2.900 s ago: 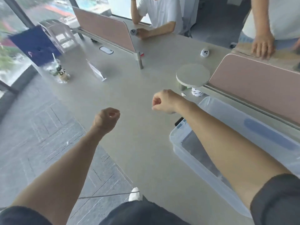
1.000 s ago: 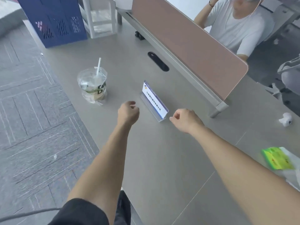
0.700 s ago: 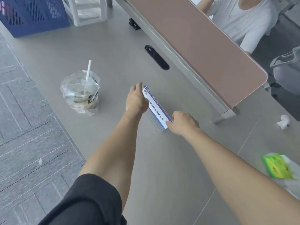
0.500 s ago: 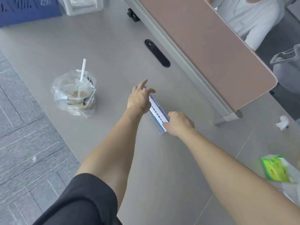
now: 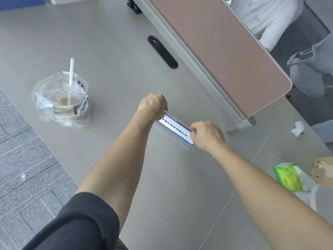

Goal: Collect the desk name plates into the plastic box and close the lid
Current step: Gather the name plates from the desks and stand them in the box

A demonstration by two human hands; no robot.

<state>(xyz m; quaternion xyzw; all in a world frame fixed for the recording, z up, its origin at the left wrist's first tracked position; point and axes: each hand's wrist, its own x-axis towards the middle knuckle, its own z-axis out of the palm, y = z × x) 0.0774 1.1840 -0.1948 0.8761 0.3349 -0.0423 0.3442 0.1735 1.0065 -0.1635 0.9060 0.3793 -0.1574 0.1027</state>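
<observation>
Eyes on the containers first. At the left of the grey desk [image 5: 108, 51] sits a clear plastic bag [image 5: 45, 105], crumpled and knotted loosely around a clear cup [image 5: 63, 103]. The cup holds a shallow pool of brownish drink, and a white straw [image 5: 71, 72] stands up out of it, leaning slightly. Over at the near right edge there's a green packet [image 5: 288, 179] lying on something white and filmy, with a brown paper bag [image 5: 322, 172] just beyond it, cut off by the frame, so its contents are hidden from me.

Now the name plate [image 5: 175, 129]. It's mid-desk, just this side of the pink divider panel [image 5: 225, 51] and near its end post. It runs diagonally from far left to near right. It's a clear acrylic holder with a white card inside, blue bands along the top and bottom edges and one row of dark characters across the face.

My left hand [image 5: 153, 106] has its fingers curled over the far left end. My right hand [image 5: 207, 135] pinches the near right end, thumb on the front face. Both hands are on it, but from this angle I can't tell if the base is touching the desk or just clear of it.

A black oval cable slot [image 5: 163, 51] sits further back, and a small white object [image 5: 298, 129] lies past the divider's end.
</observation>
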